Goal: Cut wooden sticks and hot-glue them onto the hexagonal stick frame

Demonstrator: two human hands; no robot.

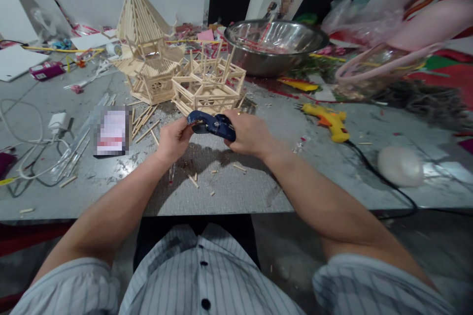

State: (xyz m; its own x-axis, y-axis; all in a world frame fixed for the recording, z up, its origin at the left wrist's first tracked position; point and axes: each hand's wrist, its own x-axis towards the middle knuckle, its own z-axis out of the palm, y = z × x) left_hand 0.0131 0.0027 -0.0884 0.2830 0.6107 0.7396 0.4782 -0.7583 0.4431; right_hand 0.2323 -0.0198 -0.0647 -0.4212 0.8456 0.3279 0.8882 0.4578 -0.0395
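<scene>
Navy tool (219, 126) — grey-blue striped shirt (177, 275)

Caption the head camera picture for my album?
Right hand grips blue tool, left hand at its end, stick tower behind.

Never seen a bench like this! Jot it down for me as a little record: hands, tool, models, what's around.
Left hand: fingertips at the tool's left end; their grip is partly hidden
Right hand: closed around the tool's right part
Tool: dark blue handheld tool, above the table
Nearest model: open, pale wooden-stick frame, just beyond the hands
Other model: pale wooden-stick tower with pointed roof, left of the frame
To the right: yellow glue gun, lying on the grey table
Behind: round shiny metal bowl
</scene>
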